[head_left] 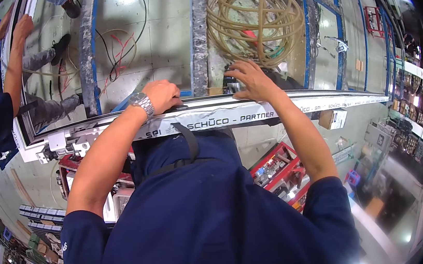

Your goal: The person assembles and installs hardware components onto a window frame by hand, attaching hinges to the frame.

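A long window frame (218, 101), its face covered by white protective film (210, 121) printed "SCHÜCO - PARTNER", runs across in front of my waist. My left hand (162, 94), below a metal wristwatch (141, 103), is closed with its fingers curled down at the frame's inner edge; anything small in the fingertips is hidden. To its right, my right hand (252, 79) touches the same profile. Its fingers are bent but apart, near a dark object (230, 81) beyond the frame. Nothing shows in that hand.
A coiled tan hose (261, 17) lies beyond the frame among blue-edged support beams (197, 40). At the left a co-worker's hand (24, 27) is on the frame's side. Red trays (278, 166) of hardware stand below, and a cardboard box (332, 118) sits at the right.
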Available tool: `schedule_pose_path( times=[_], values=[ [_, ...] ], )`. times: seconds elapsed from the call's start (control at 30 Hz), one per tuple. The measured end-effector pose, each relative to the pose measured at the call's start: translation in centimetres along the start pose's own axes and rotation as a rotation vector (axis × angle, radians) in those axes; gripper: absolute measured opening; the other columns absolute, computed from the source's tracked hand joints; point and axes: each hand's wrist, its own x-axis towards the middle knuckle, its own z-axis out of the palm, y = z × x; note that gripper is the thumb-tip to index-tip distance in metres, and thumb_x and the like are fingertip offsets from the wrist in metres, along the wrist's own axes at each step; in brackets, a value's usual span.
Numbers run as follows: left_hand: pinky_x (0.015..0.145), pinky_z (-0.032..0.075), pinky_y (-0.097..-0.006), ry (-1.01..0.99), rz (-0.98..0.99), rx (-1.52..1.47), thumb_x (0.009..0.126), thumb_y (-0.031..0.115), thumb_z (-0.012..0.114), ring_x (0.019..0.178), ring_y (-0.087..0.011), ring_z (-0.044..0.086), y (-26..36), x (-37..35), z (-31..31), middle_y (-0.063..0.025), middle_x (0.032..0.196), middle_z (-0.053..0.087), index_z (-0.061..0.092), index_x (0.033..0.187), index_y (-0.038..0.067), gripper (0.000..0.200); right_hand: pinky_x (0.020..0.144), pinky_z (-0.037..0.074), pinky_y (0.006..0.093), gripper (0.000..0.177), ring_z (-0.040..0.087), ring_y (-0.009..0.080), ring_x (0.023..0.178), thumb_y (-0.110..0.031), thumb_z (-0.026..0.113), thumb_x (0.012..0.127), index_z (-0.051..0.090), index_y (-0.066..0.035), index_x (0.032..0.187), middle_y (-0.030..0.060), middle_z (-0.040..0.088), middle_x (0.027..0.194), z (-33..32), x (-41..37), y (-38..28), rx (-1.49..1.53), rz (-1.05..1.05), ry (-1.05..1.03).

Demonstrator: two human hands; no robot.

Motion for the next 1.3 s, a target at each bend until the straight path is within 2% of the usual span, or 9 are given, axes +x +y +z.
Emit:
schedule_pose_path(
  times=[0.23, 0.33, 0.43, 0.53, 0.63, 0.73, 1.0, 1.2, 1.3],
  values=[
    [0.079, 0.054, -0.0501, 0.062, -0.222, 0.074, 0.092, 0.043, 0.072, 0.088, -0.0385, 0.071, 1.6, -0.7, -0.9, -0.0153, 0.086, 0.075, 0.08, 0.095, 0.013, 0.032, 0.107, 0.046, 0.0453, 0.056, 0.056, 0.038, 0.126, -0.026, 0.085, 0.079, 0.068, -0.007, 0.129, 0.0161, 0.065, 0.128, -1.5, -4.9, 7.5, 0.113, 0.027, -0.099],
    [0.083, 0.054, -0.0482, 0.509, -0.376, -0.148, 0.098, 0.032, 0.068, 0.094, -0.0395, 0.071, 4.3, -3.9, -1.7, -0.0186, 0.095, 0.076, 0.077, 0.108, 0.006, 0.029, 0.103, 0.049, 0.0443, 0.046, 0.062, 0.0393, 0.114, -0.019, 0.08, 0.084, 0.069, -0.002, 0.124, 0.0191, 0.067, 0.121, -3.0, -6.4, 8.8, 0.338, 0.126, -0.04],
    [0.084, 0.055, -0.0459, 0.85, -0.503, -0.05, 0.099, 0.021, 0.067, 0.095, -0.0387, 0.072, 8.3, -9.2, -0.1, -0.0191, 0.098, 0.076, 0.074, 0.115, 0.004, 0.025, 0.081, 0.052, 0.0477, 0.023, 0.066, 0.0432, 0.086, -0.022, 0.072, 0.091, 0.073, 0.001, 0.094, 0.0218, 0.069, 0.089, -2.2, -7.2, 9.0, 0.303, 0.133, 0.031],
    [0.077, 0.057, -0.0422, 0.924, -0.775, -0.182, 0.098, 0.014, 0.067, 0.086, -0.0354, 0.074, 13.6, -14.0, 4.1, -0.0167, 0.095, 0.077, 0.074, 0.117, 0.004, 0.023, 0.063, 0.042, 0.0476, 0.044, 0.056, 0.0401, 0.067, -0.03, 0.074, 0.094, 0.055, 0.002, 0.071, 0.0206, 0.054, 0.069, -2.7, -6.4, 3.7, 0.376, 0.059, 0.146],
    [0.073, 0.057, -0.0417, 0.965, -0.996, -0.674, 0.097, 0.017, 0.069, 0.079, -0.0317, 0.075, 18.9, -16.3, 11.0, -0.0175, 0.089, 0.076, 0.075, 0.116, 0.008, 0.022, 0.073, 0.051, 0.04, 0.017, 0.067, 0.0349, 0.078, -0.014, 0.07, 0.098, 0.07, 0.003, 0.093, 0.0179, 0.068, 0.085, -1.3, -4.1, -2.5, 0.607, -0.131, 0.28],
    [0.076, 0.057, -0.0452, 0.941, -1.23, -0.6, 0.095, 0.022, 0.068, 0.084, -0.0366, 0.074, 21.8, -16.3, 21.7, -0.02, 0.091, 0.075, 0.076, 0.114, 0.01, 0.024, 0.082, 0.054, 0.0377, 0.017, 0.072, 0.0319, 0.087, -0.008, 0.068, 0.099, 0.075, -0.002, 0.113, 0.0172, 0.074, 0.097, -1.8, -2.3, -7.0, 0.599, -0.259, 0.057],
    [0.08, 0.056, -0.052, 0.811, -1.414, -0.759, 0.088, 0.018, 0.07, 0.084, -0.0411, 0.071, 27.7, -15.9, 37.2, -0.022, 0.091, 0.074, 0.075, 0.111, 0.011, 0.025, 0.069, 0.054, 0.0366, 0.01, 0.07, 0.0269, 0.07, -0.01, 0.072, 0.094, 0.075, 0.0, 0.096, 0.015, 0.073, 0.087, -2.6, 2.4, -3.9, 0.251, -0.485, -0.184],
    [0.078, 0.056, -0.0477, 1.314, -1.909, -0.999, 0.091, 0.03, 0.074, 0.079, -0.0364, 0.072, 24.5, -22.3, 41.1, -0.0188, 0.086, 0.075, 0.072, 0.122, 0.006, 0.039, 0.072, 0.054, 0.0297, 0.029, 0.067, 0.0149, 0.075, -0.005, 0.06, 0.103, 0.07, 0.0, 0.129, 0.0098, 0.072, 0.083, -3.2, 4.9, -8.7, 0.249, -0.441, -0.049],
    [0.09, 0.055, -0.0461, 1.6, -2.13, -0.957, 0.088, 0.037, 0.079, 0.097, -0.0378, 0.072, 20.5, -25.8, 47.6, -0.0235, 0.107, 0.074, 0.06, 0.141, 0.002, 0.066, 0.076, 0.054, 0.0292, 0.031, 0.067, 0.0141, 0.078, -0.005, 0.057, 0.104, 0.068, 0.002, 0.132, 0.0103, 0.072, 0.086, -2.7, 5.2, -14.6, 0.311, -0.458, 0.056]
  ],
)
